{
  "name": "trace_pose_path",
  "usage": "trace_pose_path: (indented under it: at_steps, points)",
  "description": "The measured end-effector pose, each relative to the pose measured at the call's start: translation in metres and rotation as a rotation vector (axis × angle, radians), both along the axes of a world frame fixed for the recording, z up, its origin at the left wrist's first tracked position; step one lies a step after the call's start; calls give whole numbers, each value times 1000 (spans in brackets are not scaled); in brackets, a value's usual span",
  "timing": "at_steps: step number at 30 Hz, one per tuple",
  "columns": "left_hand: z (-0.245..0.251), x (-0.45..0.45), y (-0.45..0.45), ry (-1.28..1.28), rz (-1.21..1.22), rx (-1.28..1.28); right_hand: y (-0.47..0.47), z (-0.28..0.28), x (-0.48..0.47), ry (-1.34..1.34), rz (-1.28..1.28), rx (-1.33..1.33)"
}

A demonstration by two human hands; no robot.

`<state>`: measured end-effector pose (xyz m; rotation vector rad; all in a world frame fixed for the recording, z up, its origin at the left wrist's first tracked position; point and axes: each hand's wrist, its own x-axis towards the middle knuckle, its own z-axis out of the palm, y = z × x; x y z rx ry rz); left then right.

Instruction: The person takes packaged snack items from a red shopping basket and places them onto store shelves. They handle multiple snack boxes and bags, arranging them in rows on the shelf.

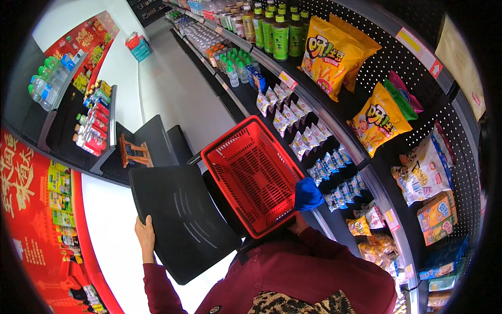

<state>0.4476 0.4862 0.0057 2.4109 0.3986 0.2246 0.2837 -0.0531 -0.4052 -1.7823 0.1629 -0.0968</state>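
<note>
My left hand [146,237] grips the left edge of a black panel [180,219] that looks like a chair back, with scuff marks on its face. The thumb lies on the panel's front; the other fingers are mostly hidden behind it. Beside the panel is a red plastic shopping basket [259,176] with slotted walls and nothing inside. My right hand [299,224] is at the basket's near right corner, mostly hidden under the rim, so its grip does not show. A blue cloth-like piece [308,194] sits at the basket's right rim, just above that hand.
Along my right runs a black shelf with small wrapped snacks [310,139], yellow chip bags [331,57] and green-capped bottles [280,37]. On the left are shelves with red cans [96,129] and a wooden stand [135,151]. A grey floor aisle [178,90] extends ahead.
</note>
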Motion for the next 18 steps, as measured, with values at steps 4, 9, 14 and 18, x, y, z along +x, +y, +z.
trace_pose_path:
  at_steps: [4, 9, 14, 18]
  points:
    - [-15, 30, 10, -28, -47, 19, 11, 12, 24, 32, -38, -50]
    - [-38, 49, 33, -34, -79, -4, 28, 20, 45, 74, -53, -139]
    - [-47, 72, 37, -46, -90, -14, 35, -29, 71, 35, -77, 99]
    - [-64, 101, 27, -23, -94, -5, 35, -75, 85, 177, -229, 760]
